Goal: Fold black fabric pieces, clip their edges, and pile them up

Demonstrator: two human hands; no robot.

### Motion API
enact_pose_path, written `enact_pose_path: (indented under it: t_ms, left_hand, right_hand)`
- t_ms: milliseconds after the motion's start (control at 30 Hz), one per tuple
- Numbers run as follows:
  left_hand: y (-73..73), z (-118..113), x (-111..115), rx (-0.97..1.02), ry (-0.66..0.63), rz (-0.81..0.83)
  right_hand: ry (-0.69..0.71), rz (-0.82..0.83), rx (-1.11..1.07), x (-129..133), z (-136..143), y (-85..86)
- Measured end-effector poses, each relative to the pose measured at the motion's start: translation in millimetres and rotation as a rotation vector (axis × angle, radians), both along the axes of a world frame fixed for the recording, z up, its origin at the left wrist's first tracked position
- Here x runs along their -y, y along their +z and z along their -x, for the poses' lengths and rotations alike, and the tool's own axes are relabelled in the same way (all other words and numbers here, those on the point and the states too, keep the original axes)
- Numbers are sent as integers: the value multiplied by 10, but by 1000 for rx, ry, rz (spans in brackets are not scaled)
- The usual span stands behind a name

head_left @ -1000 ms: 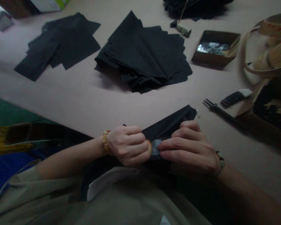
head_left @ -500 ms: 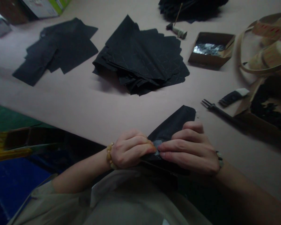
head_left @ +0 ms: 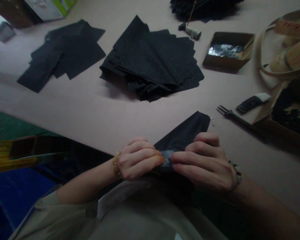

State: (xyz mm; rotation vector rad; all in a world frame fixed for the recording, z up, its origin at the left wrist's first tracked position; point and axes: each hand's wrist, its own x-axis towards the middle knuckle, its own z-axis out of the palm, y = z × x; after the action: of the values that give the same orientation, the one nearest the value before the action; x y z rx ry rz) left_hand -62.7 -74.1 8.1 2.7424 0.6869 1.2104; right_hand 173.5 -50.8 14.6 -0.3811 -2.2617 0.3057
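Observation:
A dark fabric piece (head_left: 182, 133) lies over the near table edge, with its far end on the tabletop. On it, a small greyish patch (head_left: 167, 156) shows between my fingertips. My left hand (head_left: 140, 159) is closed on the piece from the left, thumb and fingers pinched at the patch. From the right, my right hand (head_left: 205, 161) pinches the same piece, its fingertips at the patch's other side. What lies beneath my fingers is hidden.
Dark fabric stacks (head_left: 155, 63) and loose dark pieces (head_left: 67, 50) lie ahead. To the right are a small box of shiny pieces (head_left: 227, 51), a pronged tool (head_left: 237, 120), a cutter-like tool (head_left: 252, 102), a box of black bits (head_left: 290, 110) and rolled tape (head_left: 287, 50).
My hands have moved slightly apart at the fingertips, and more of the greyish patch shows between them. Both hands keep their pinch on the fabric.

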Motion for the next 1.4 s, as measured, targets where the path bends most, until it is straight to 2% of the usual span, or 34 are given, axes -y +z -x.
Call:
enact_pose_path:
  t_ms: [133, 300, 500, 800, 1000, 1167, 1400]
  left_hand:
    - [-5, -11, 17, 10, 2, 12]
    - [94, -43, -33, -23, -54, 50]
    - [156, -58, -43, -121, -89, 7]
    - [110, -19, -34, -58, -25, -14]
    - [55, -65, -50, 9, -16, 39]
    - [115, -65, -118, -50, -86, 123]
    - [141, -68, -181, -60, -125, 131]
  right_hand:
    - [9, 29, -34, -14, -10, -8]
    - [16, 58, -49, -43, -16, -16]
    - [145, 101, 12, -69, -4, -46]
    - [69, 109, -90, -42, -1, -19]
    - [44, 47, -40, -21, -1, 9]
    - [48, 58, -41, -33, -19, 32]
    - [22, 57, -41, -29, -34, 24]
